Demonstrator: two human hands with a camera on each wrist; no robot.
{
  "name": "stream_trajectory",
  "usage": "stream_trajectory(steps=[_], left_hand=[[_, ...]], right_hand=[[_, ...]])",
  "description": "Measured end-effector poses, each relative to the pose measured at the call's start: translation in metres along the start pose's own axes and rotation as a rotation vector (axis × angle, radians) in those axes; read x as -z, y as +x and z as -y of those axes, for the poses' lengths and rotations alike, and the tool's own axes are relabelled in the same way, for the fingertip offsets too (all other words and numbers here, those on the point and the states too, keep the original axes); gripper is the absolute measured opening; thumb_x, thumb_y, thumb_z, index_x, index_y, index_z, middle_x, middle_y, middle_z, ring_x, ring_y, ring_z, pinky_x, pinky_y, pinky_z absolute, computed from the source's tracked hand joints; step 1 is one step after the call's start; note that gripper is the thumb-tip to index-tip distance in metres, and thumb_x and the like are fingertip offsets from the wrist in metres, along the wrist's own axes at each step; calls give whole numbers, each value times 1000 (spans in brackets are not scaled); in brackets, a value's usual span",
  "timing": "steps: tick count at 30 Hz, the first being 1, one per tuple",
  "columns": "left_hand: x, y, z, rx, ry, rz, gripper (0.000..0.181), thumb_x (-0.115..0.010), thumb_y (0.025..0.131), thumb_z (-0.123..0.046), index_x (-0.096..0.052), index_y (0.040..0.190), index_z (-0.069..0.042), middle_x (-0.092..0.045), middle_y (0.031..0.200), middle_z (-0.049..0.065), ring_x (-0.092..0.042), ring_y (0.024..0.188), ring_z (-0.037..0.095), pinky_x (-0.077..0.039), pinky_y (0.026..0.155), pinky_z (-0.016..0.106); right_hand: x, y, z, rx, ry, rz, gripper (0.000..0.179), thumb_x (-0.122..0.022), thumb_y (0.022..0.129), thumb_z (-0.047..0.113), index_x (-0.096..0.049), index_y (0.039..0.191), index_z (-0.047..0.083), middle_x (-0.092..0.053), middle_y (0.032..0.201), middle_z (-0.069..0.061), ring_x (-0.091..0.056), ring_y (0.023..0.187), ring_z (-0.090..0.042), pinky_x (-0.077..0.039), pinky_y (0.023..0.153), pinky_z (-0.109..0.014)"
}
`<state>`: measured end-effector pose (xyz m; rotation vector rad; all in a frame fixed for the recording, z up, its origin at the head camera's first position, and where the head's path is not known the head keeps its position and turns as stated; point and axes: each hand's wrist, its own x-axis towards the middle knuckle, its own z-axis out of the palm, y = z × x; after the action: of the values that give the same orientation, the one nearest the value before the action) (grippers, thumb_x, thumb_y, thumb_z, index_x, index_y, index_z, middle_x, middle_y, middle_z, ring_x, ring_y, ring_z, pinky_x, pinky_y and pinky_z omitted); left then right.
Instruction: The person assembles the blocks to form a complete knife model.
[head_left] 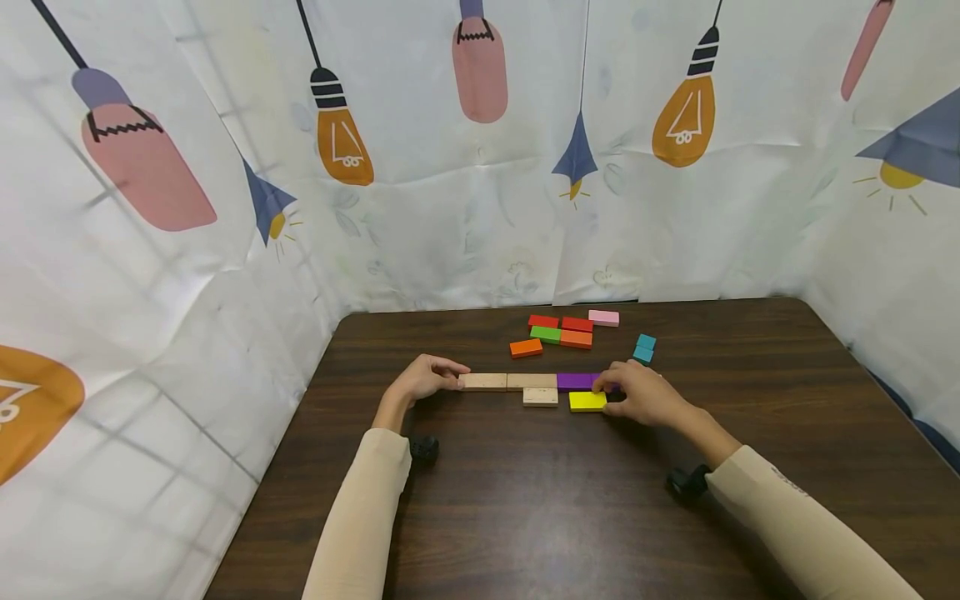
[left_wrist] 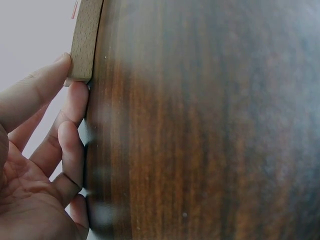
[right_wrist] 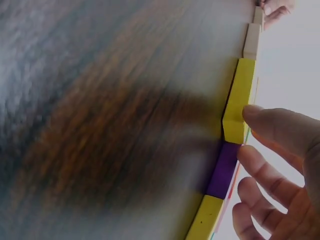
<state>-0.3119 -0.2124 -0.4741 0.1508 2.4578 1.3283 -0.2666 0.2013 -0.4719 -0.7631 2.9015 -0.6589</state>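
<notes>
Hands [head_left: 424,380] [head_left: 643,395] apart, blocks [head_left: 531,382] between, yellow one [head_left: 587,402] seemingly pinched

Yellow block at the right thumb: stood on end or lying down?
Lying down: in the head view, the yellow block has its long side horizontal, parallel to the purple block behind it.

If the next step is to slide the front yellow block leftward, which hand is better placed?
Probably the right hand: it touches the yellow block. The left hand is farther off, pinching a plain wooden block at the row's left end.
</notes>
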Motion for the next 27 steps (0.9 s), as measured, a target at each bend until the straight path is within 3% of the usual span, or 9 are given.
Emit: stream_trajectory(steps=[14, 27], left_hand=[[1, 0, 2, -3, 13, -2, 26, -76, 94, -15, -78, 120, -15, -73, 91, 5, -64, 91, 22, -48, 96, 43], [0, 2, 2, -5, 27, -9, 25, -76, 94, -15, -79, 119, -16, -71, 90, 4, -62, 89, 22, -48, 91, 38]], right_hand=[[-2, 5, -2, -7, 74, 26, 20, -80, 89, 18, -76, 109, 16, -67, 84, 5, -55, 73, -10, -47, 65, -28], [-8, 11, 8, -18, 52, -3, 20, -81, 88, 19, -76, 107, 14, -68, 80, 5, -54, 67, -9, -47, 63, -26]])
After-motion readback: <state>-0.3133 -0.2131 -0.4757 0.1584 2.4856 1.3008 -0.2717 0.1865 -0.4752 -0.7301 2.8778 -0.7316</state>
